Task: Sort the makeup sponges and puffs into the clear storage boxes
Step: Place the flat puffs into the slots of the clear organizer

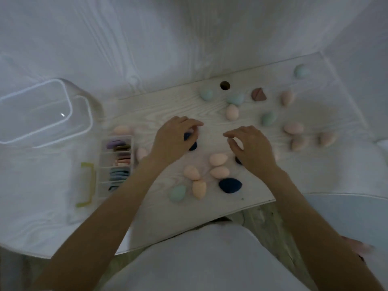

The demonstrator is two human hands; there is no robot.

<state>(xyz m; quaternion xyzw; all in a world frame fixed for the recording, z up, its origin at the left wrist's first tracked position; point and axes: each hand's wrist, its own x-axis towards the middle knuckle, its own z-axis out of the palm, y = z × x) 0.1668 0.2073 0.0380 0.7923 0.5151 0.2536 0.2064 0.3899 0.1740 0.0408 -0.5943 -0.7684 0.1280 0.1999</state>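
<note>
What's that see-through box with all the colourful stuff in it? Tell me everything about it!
The divided clear box looks like transparent plastic, split by thin walls into a row of compartments. Flat puffs stand on edge inside, grouped by colour: purple and brown, pink, blue. It lies flat on the white table's left part, beside the left forearm. A yellow-green handle lies just left of it.

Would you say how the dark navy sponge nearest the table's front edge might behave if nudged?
The navy sponge looks rounded and teardrop-shaped, so it would probably roll or wobble rather than slide. It appears to be soft foam, so likely light and squashy, not fragile.
</note>
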